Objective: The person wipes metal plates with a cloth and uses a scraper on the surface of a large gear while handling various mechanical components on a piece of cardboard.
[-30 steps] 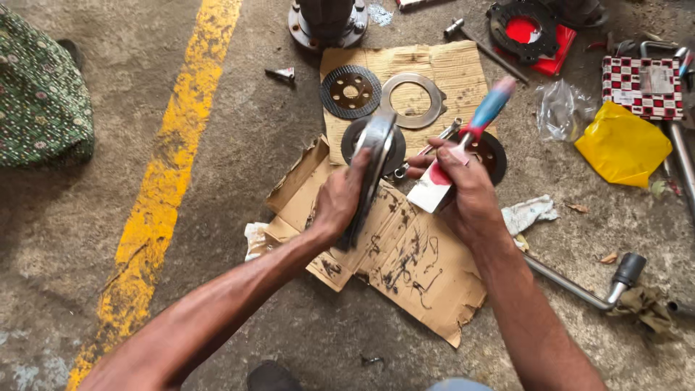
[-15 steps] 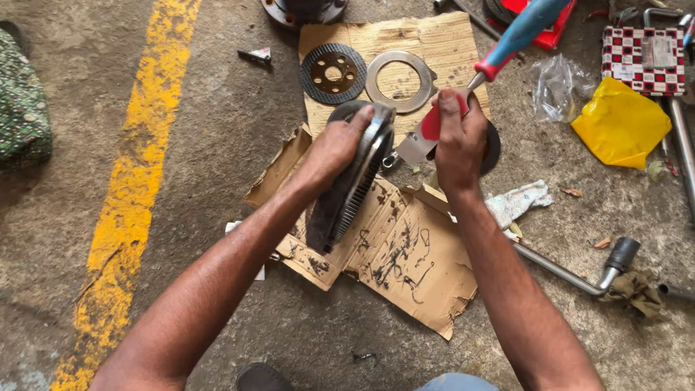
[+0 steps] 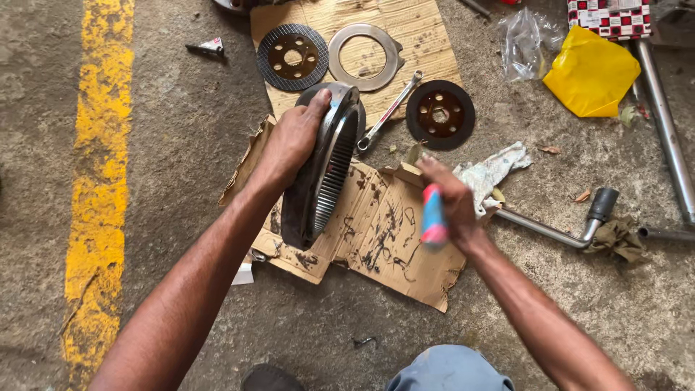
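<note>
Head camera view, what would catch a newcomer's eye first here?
First, the big toothed metal ring gear, stood on edge on stained cardboard at centre, steadied by the left hand. Beside it the right hand grips a blue and red tool handle. A yellow painted line runs down the concrete at left.

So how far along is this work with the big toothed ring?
Already out: two dark discs and a steel ring plate lie apart on the cardboard. In hand: the left hand props the toothed ring on edge; the right hand grips a red-and-blue handled tool. None of it looks reassembled yet.
</note>
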